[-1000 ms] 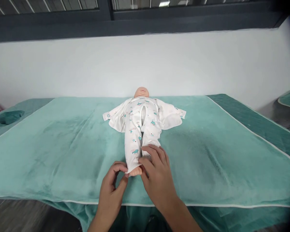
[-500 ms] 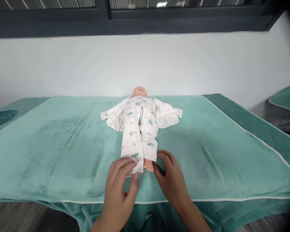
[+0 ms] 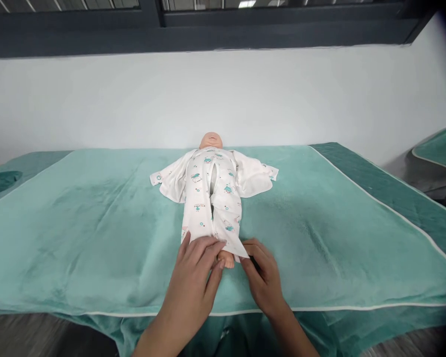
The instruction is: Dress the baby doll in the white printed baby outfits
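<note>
A baby doll (image 3: 211, 140) lies on its back, head toward the wall, in a white printed top (image 3: 253, 177) with its sleeves spread wide. White printed trousers (image 3: 197, 196) cover its body and legs, with an open slit down the middle. My left hand (image 3: 194, 270) is closed at the lower trouser edge, fingers over the fabric and thumb beside the doll's bare foot (image 3: 226, 258). Between thumb and fingers, my right hand (image 3: 262, 275) pinches the outer corner of the right-side cuff, which is pulled out to a point. The other foot is hidden.
A light green plush cover (image 3: 96, 238) with white piping lies over the table. Darker green fabric (image 3: 386, 178) shows at the right side. Behind stands a white wall (image 3: 223, 94) below a dark window frame (image 3: 223, 34). A green-covered chair (image 3: 440, 148) is at far right.
My left hand has moved right, toward the bare foot. My right hand has taken hold of the right-side cuff and drawn its corner outward. The left-side cuff is now hidden behind my left hand.
</note>
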Motion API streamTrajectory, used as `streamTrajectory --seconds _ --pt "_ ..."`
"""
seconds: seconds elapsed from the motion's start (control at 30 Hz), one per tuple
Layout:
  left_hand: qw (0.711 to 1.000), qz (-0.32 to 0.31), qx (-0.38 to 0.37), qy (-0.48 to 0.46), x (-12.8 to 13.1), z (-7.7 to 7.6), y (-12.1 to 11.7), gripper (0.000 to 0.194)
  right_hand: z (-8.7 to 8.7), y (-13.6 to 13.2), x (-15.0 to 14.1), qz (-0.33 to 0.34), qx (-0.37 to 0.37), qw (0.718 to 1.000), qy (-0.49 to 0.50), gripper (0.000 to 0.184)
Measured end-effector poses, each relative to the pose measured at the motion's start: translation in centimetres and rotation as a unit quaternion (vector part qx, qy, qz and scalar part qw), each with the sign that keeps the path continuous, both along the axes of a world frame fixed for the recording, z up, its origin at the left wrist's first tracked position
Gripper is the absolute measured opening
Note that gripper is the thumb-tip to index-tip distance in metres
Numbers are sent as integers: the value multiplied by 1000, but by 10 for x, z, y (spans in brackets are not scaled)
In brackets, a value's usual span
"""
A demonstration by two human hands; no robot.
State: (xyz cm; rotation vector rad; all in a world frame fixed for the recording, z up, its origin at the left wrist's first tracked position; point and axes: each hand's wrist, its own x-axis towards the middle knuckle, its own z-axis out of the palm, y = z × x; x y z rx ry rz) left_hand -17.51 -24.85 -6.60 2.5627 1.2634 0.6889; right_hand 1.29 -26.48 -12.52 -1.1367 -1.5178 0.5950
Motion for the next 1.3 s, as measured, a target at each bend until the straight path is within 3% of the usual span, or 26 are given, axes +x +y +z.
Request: streamTrajectory --seconds 0.17,0.37,0.53,0.7,0.8,0.9,0.93,1.0,1.1,1.2,1.3 --pt "1000 -16 2 8 -3 -3 3 40 2 -3 6 38 19 993 106 19" --pt "999 23 6 -47 19 -3 5 21 -1 -4 3 34 18 997 73 16" --pt "991 36 29 -126 19 -6 1 17 -3 -4 2 7 15 999 50 11" --pt "983 -12 31 -183 4 -4 -16 20 -1 -13 8 79 24 992 -91 11" --pt "959 -18 -82 -271 -15 -6 -13 17 8 -18 22 140 19 969 -203 10" --pt "898 110 -148 -399 -38 -14 19 17 18 -6 40 181 9 952 -248 9" --pt "898 146 -140 -391 -44 -17 37 13 21 4 44 168 12 953 -252 9" --pt "931 176 -102 -302 -53 -24 77 10 23 32 49 74 30 960 -268 15" --pt "987 89 17 -137 -55 -32 134 18 22 83 44 -67 49 924 -374 32" --pt "996 61 70 -13 -49 -34 168 19 22 127 29 -101 42 892 -439 35" --pt "992 48 104 45 -43 -31 183 20 23 151 17 -101 38 882 -460 31"
